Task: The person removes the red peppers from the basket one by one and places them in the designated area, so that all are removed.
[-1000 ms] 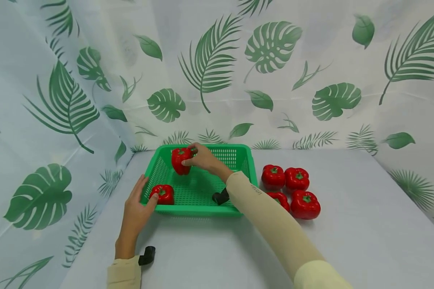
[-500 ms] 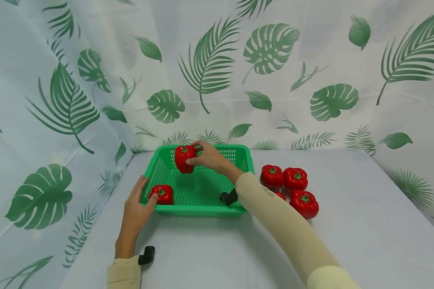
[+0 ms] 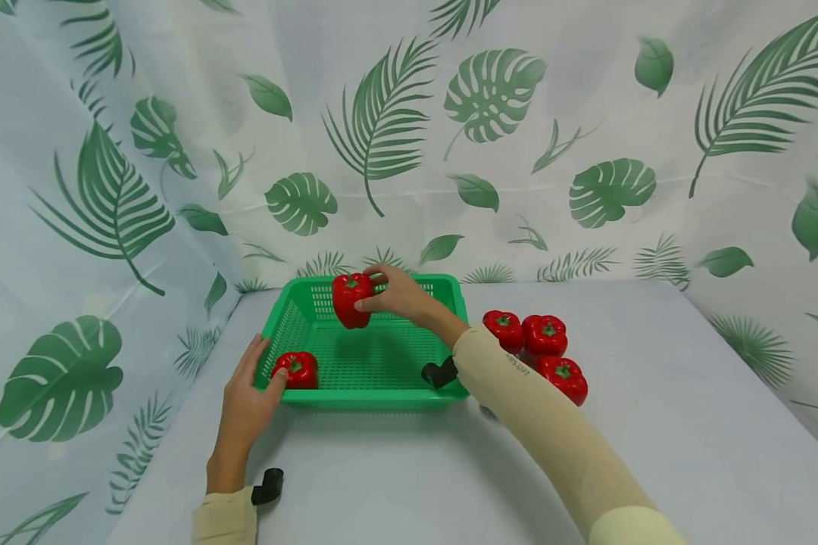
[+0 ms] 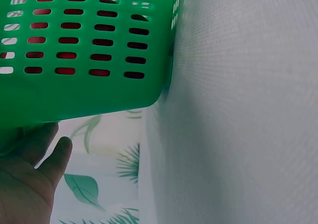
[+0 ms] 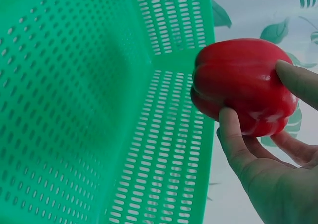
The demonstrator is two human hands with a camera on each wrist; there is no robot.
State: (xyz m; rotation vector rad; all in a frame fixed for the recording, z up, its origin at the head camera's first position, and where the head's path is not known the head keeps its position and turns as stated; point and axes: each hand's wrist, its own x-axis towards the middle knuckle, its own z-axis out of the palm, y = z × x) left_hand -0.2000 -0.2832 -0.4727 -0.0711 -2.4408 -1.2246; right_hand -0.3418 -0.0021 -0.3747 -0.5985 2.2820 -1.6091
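Pepper (image 3: 349, 301) is clamped between thumb and fingers of the right hand (image 3: 401, 294), above the basket (image 3: 375, 398); lower left of this grip, a second pepper (image 3: 300, 369) lies inside, by the left hand (image 3: 241, 405), whose hold on the basket I cannot tell; right of the grip sit three peppers (image 3: 545, 335)

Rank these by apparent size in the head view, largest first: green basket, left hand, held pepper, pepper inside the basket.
1. Green basket
2. Left hand
Smallest, unranked: held pepper and pepper inside the basket; they look alike, and the second is partly hidden.
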